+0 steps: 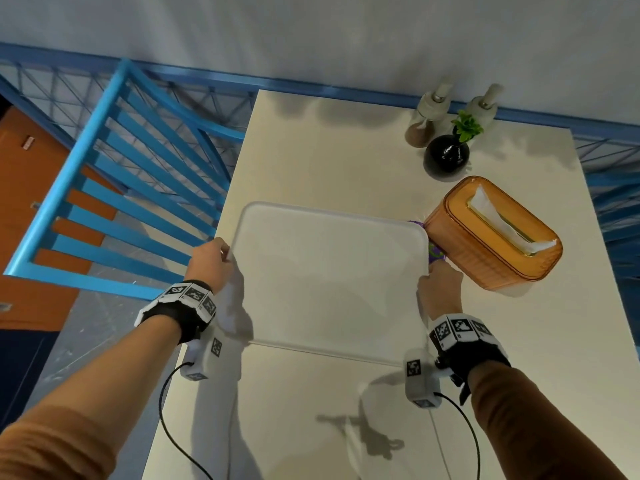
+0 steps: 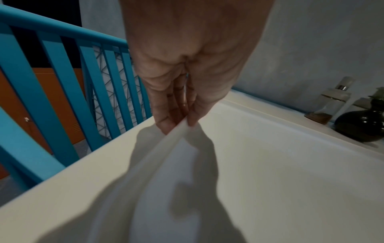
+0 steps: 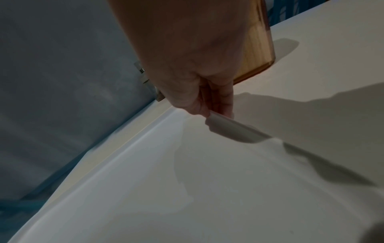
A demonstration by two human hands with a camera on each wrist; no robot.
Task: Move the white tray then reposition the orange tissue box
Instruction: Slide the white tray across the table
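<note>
We have left hand (image 1: 212, 261) and right hand (image 1: 440, 289) pinching opposite rims of the flat white plastic tray (image 1: 329, 282) at frame centre; keep it level; clear the ribbed orange tissue box (image 1: 493, 233) just right of it.

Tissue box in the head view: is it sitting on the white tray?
No. The tissue box stands on the table just right of the tray, which holds nothing.
</note>
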